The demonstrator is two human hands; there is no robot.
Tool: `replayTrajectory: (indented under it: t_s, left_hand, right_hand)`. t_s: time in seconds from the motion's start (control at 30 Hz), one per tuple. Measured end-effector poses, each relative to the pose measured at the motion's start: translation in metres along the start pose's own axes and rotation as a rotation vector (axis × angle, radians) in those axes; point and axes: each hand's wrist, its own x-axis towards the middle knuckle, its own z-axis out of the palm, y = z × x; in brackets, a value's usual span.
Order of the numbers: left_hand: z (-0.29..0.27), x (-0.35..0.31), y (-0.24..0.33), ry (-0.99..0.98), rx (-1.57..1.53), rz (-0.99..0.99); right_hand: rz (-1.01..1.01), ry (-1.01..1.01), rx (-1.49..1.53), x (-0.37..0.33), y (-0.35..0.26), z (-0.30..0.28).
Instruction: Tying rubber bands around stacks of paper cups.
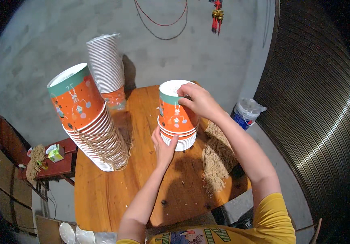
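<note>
Short stack of orange paper tubs [177,140] stands on the wooden table [110,203], directly in front of the person. Printed figures are head-down, so tubs look inverted, bases up.

Left hand [165,149]: half curled round the stack's near left side, low down, thumb on the white rims; far fingertips hidden. Right hand [199,100]: bent over the top tub [171,114], thumb and fingers close together at its upper edge. Cannot tell whether anything is pinched between them.

Handling, my judgement: light, stiff card; smooth enough to slip; walls would dent under a hard squeeze. Best hold: a broad palm low on the rims, a light grip at the base edge.

Containers: top tub's recessed base seems to carry small white bits; insides face down, unseen. Taller tub stack [97,134] to the left, twine [101,140] wound about its rims. Clear plastic sleeve [105,61] behind, full of nested white-rimmed tubs. Bucket [244,116] by the wall, clear plastic over its mouth; contents not readable.
</note>
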Motion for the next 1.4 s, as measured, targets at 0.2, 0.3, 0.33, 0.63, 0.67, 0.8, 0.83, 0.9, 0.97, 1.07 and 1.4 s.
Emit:
replayTrajectory:
  t_s: [0.2, 0.3, 0.33, 0.63, 0.67, 0.8, 0.83, 0.9, 0.97, 1.07, 1.4]
  left_hand:
    - [0.000, 0.002, 0.002, 0.008, 0.111, -0.069]
    - [-0.001, 0.003, 0.007, -0.026, 0.088, -0.073]
    - [-0.002, 0.004, 0.007, -0.033, 0.120, -0.077]
    - [-0.046, 0.005, 0.136, -0.030, -0.461, 0.142]
    - [-0.048, -0.001, 0.158, -0.115, -0.701, 0.079]
    - [-0.056, -0.036, 0.182, -0.201, -1.109, -0.120]
    - [-0.057, -0.046, 0.189, -0.167, -1.196, -0.203]
    - [-0.062, -0.062, 0.185, -0.190, -1.223, -0.228]
    - [-0.064, -0.078, 0.180, -0.218, -1.276, -0.309]
    - [-0.079, -0.100, 0.177, -0.272, -1.319, -0.404]
    - [-0.128, -0.115, 0.163, -0.243, -0.857, -0.459]
  right_hand:
    - [-0.056, 0.052, -0.028, 0.002, -0.005, -0.006]
    - [-0.055, 0.162, 0.056, 0.007, -0.004, -0.022]
    - [-0.022, 0.181, 0.085, 0.008, -0.005, -0.029]
    - [0.020, 0.499, 0.148, -0.057, -0.052, -0.101]
    - [0.026, 0.527, 0.138, -0.071, -0.060, -0.105]
    - [0.116, 0.620, 0.304, -0.130, -0.079, -0.089]
    - [0.115, 0.660, 0.330, -0.144, -0.082, -0.083]
    - [0.203, 0.720, 0.386, -0.172, -0.092, -0.066]
    - [0.277, 0.739, 0.358, -0.198, -0.100, -0.050]
    - [0.468, 0.766, 0.675, -0.229, -0.111, -0.016]
    - [0.419, 0.348, 0.108, -0.231, -0.128, 0.042]
